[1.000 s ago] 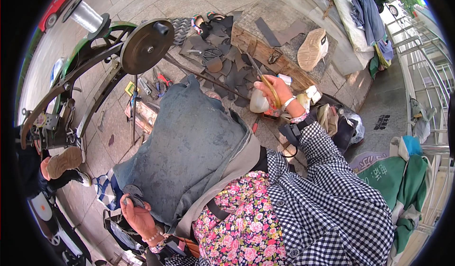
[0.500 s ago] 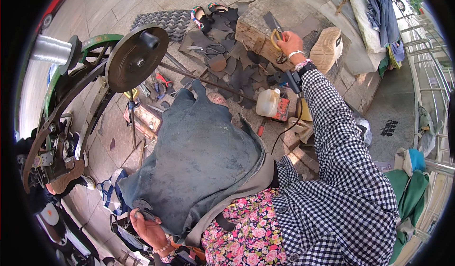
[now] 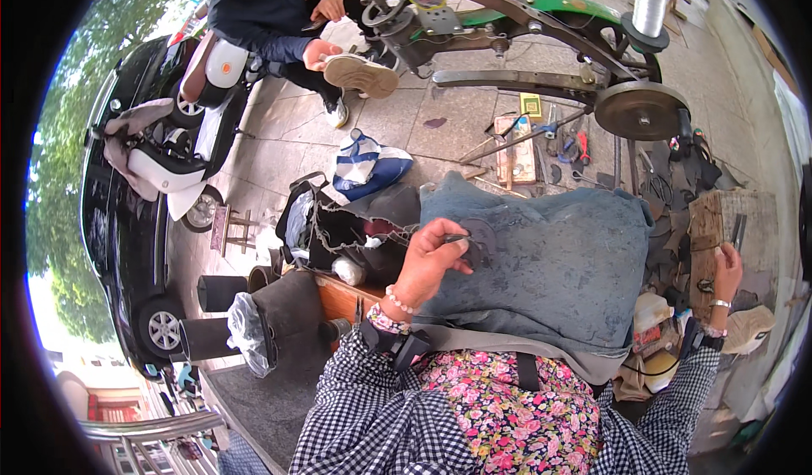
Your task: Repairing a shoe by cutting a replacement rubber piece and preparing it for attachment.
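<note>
My left hand [image 3: 430, 263] is closed on thin dark pieces [image 3: 475, 242], which look like rubber or leather offcuts. It hovers over the worn blue-grey cloth [image 3: 541, 263] spread across my lap. Far to the right, my right hand [image 3: 727, 274] grips a pair of scissors [image 3: 739, 231], blades pointing away from me; my fingers hide the handles. That hand is at the wooden block [image 3: 757, 208]. Near my right wrist lies a light-soled shoe [image 3: 748, 331].
Ahead stands a shoe-stitching machine with a round wheel [image 3: 643, 111] and a thread spool [image 3: 650, 10]. A person [image 3: 271, 18] at the back left holds a shoe [image 3: 361, 76]. An open black bag [image 3: 364, 230] and dark cylindrical containers [image 3: 288, 314] stand left. Scraps surround the block.
My view has swung left, bringing the person, parked vehicles and bag into sight. My left hand has risen over the lap cloth with the dark pieces. The right hand keeps the scissors by the block.
</note>
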Available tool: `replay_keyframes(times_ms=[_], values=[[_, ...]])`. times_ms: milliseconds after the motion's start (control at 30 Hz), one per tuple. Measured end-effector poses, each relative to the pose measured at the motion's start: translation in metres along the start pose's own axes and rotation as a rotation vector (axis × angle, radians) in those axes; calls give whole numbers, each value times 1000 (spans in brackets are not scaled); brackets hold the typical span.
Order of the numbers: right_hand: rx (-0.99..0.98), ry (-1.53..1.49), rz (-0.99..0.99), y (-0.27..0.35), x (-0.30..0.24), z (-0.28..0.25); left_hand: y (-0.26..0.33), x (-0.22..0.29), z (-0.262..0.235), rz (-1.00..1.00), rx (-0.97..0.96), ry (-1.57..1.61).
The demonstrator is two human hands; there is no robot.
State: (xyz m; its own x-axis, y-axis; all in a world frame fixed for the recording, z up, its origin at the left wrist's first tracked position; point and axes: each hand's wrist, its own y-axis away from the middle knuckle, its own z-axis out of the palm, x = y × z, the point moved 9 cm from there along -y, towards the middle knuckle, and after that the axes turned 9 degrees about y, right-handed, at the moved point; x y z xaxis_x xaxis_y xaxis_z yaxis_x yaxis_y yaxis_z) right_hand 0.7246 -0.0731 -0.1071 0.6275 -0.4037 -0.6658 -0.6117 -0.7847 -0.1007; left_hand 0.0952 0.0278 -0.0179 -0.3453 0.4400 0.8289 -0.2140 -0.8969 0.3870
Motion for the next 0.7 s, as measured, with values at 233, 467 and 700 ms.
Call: replay_keyframes(times_ms=[233,467,700], values=[[-628,-915,-219,145,-323,56,-5,-17,131,-100,-495,89],[-662,-681,-47,175,-316,91,2,-60,150,-224,-546,-42],[-522,-2,-368,169,-293,79,-33,17,36,142,-138,-151]])
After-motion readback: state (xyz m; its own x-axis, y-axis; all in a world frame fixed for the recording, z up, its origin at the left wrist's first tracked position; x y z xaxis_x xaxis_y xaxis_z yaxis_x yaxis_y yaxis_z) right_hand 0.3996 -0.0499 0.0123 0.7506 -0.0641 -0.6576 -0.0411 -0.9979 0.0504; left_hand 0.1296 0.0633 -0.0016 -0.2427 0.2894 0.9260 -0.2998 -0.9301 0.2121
